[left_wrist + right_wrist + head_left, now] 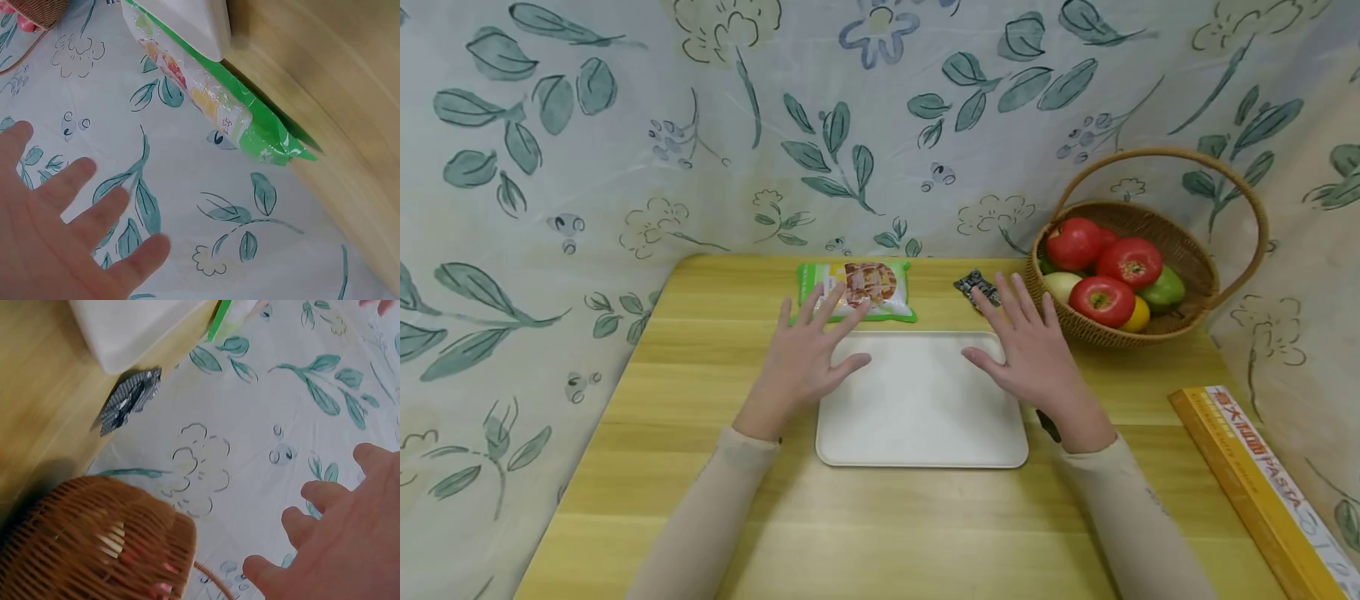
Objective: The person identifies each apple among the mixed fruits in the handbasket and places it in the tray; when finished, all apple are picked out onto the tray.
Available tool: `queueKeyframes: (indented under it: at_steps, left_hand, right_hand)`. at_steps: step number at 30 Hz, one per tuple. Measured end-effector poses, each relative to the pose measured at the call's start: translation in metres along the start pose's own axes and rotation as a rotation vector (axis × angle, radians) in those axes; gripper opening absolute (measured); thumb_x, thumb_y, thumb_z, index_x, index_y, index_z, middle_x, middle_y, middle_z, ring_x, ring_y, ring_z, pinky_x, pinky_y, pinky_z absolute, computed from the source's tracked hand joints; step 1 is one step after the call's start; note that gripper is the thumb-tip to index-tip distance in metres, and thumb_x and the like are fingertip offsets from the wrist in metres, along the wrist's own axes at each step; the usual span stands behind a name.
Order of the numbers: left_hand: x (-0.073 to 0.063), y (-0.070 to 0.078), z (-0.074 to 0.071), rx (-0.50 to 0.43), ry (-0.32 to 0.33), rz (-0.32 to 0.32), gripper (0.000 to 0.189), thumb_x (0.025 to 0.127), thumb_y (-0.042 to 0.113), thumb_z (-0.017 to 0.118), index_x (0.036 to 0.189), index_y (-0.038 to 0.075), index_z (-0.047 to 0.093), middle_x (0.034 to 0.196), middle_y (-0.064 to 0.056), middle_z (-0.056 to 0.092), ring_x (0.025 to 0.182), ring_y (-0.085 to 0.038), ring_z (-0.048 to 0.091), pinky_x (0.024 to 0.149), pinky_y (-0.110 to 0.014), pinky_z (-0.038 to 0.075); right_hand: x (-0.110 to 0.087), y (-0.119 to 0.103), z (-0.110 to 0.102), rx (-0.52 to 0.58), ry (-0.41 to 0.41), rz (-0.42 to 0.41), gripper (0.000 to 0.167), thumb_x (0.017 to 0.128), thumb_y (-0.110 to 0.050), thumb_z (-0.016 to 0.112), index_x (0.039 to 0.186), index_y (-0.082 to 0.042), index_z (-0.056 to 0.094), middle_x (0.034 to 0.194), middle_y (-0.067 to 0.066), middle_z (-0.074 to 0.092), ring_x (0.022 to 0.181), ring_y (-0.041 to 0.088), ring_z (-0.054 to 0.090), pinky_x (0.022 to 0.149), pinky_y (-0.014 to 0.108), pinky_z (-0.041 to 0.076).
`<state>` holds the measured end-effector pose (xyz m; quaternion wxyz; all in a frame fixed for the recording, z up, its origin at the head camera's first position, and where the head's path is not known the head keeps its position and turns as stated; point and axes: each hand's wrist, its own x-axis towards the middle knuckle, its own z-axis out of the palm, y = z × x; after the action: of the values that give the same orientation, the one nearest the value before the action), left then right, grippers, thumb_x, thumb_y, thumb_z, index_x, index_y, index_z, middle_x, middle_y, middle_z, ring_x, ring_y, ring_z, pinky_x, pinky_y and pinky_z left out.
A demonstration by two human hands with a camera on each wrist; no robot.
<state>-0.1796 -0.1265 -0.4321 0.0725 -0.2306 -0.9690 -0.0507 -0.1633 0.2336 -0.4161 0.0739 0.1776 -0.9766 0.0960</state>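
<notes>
My left hand [801,362] is held out with fingers spread above the left part of a white tray [921,408], holding nothing. Over the tray's right side, my right hand [1030,358] is spread the same way and is also free of any object. Behind the tray lies a green-edged food packet [880,287], partly covered by the left fingertips in the head view. A small black patterned packet [976,289] lies just beyond the right fingers. The left wrist view shows the food packet [206,94] beside the tray; the right wrist view shows the black packet [130,400] near the tray's corner.
A wicker basket [1172,312] with a tall handle stands at the back right, holding red apples [1101,302] and other fruit. A long yellow pasta box [1262,483] lies along the table's right edge. A floral cloth [715,150] hangs behind the wooden table [685,400].
</notes>
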Motion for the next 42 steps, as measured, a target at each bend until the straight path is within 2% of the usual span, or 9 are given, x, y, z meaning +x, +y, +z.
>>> queueKeyframes:
  at_steps: [5, 9, 13, 17, 20, 24, 29, 34, 42]
  left_hand:
    - [0.000, -0.001, -0.001, -0.097, -0.023, -0.057, 0.075, 0.103, 0.076, 0.036, 0.168, 0.045, 0.019, 0.169, -0.013, 0.039, 0.152, -0.040, 0.042, 0.116, -0.067, 0.041]
    - [-0.002, -0.005, 0.004, -0.185, -0.045, -0.111, 0.075, 0.103, 0.073, 0.042, 0.168, 0.041, 0.023, 0.140, -0.014, 0.063, 0.118, -0.036, 0.065, 0.092, -0.055, 0.056]
    - [-0.005, -0.012, 0.015, -0.337, -0.109, -0.148, 0.071, 0.104, 0.065, 0.053, 0.166, 0.037, 0.032, 0.104, -0.005, 0.068, 0.084, -0.024, 0.063, 0.067, -0.040, 0.052]
    - [-0.008, -0.021, 0.026, -0.469, -0.175, -0.172, 0.066, 0.102, 0.059, 0.062, 0.161, 0.035, 0.042, 0.080, 0.001, 0.061, 0.067, -0.018, 0.053, 0.059, -0.034, 0.043]
    - [-0.011, -0.028, 0.030, -0.520, -0.230, -0.183, 0.064, 0.101, 0.059, 0.064, 0.156, 0.033, 0.046, 0.076, 0.001, 0.060, 0.063, -0.017, 0.051, 0.059, -0.033, 0.043]
    - [-0.015, -0.035, 0.033, -0.629, -0.331, -0.180, 0.057, 0.097, 0.058, 0.070, 0.144, 0.030, 0.055, 0.077, -0.001, 0.060, 0.063, -0.018, 0.052, 0.060, -0.033, 0.043]
    - [-0.019, -0.043, 0.036, -0.820, -0.494, -0.168, 0.053, 0.094, 0.051, 0.078, 0.137, 0.028, 0.058, 0.069, -0.005, 0.064, 0.053, -0.022, 0.063, 0.054, -0.032, 0.049]
    - [-0.023, -0.049, 0.038, -0.941, -0.593, -0.173, 0.051, 0.093, 0.043, 0.083, 0.134, 0.026, 0.058, 0.065, -0.006, 0.064, 0.048, -0.023, 0.067, 0.045, -0.029, 0.048]
    - [-0.024, -0.051, 0.040, -0.957, -0.611, -0.172, 0.051, 0.092, 0.043, 0.083, 0.133, 0.026, 0.059, 0.067, -0.007, 0.065, 0.048, -0.021, 0.067, 0.044, -0.028, 0.047]
  right_hand:
    - [-0.002, 0.015, -0.013, 0.033, 0.054, 0.030, 0.087, 0.103, -0.069, 0.047, 0.172, -0.028, 0.012, 0.181, 0.004, -0.005, 0.169, 0.033, -0.004, 0.129, 0.074, 0.008]
    - [-0.002, 0.029, -0.022, 0.074, 0.122, 0.074, 0.091, 0.102, -0.061, 0.057, 0.172, -0.027, 0.011, 0.182, 0.005, -0.001, 0.169, 0.034, 0.000, 0.129, 0.073, 0.012]
    - [-0.004, 0.045, -0.030, 0.157, 0.188, 0.137, 0.094, 0.099, -0.053, 0.067, 0.172, -0.026, 0.013, 0.181, 0.008, 0.005, 0.168, 0.038, 0.008, 0.127, 0.073, 0.018]
    - [-0.008, 0.063, -0.037, 0.260, 0.267, 0.200, 0.096, 0.098, -0.051, 0.072, 0.172, -0.025, 0.015, 0.181, 0.008, 0.011, 0.167, 0.038, 0.013, 0.127, 0.073, 0.019]
    - [-0.011, 0.077, -0.038, 0.338, 0.349, 0.236, 0.097, 0.096, -0.048, 0.076, 0.171, -0.024, 0.019, 0.180, 0.007, 0.017, 0.166, 0.037, 0.015, 0.129, 0.071, 0.017]
    - [-0.016, 0.095, -0.038, 0.410, 0.439, 0.273, 0.094, 0.095, -0.043, 0.079, 0.169, -0.022, 0.025, 0.176, 0.011, 0.025, 0.162, 0.040, 0.025, 0.128, 0.070, 0.023]
    - [-0.021, 0.114, -0.034, 0.491, 0.485, 0.304, 0.087, 0.097, -0.036, 0.079, 0.167, -0.020, 0.030, 0.170, 0.016, 0.032, 0.151, 0.042, 0.035, 0.124, 0.070, 0.028]
    - [-0.024, 0.122, -0.032, 0.485, 0.464, 0.363, 0.084, 0.099, -0.038, 0.076, 0.167, -0.018, 0.029, 0.163, 0.022, 0.035, 0.139, 0.044, 0.038, 0.120, 0.071, 0.029]
    - [-0.025, 0.124, -0.035, 0.377, 0.357, 0.453, 0.083, 0.099, -0.052, 0.070, 0.163, -0.013, 0.034, 0.153, 0.028, 0.038, 0.134, 0.053, 0.045, 0.109, 0.076, 0.036]
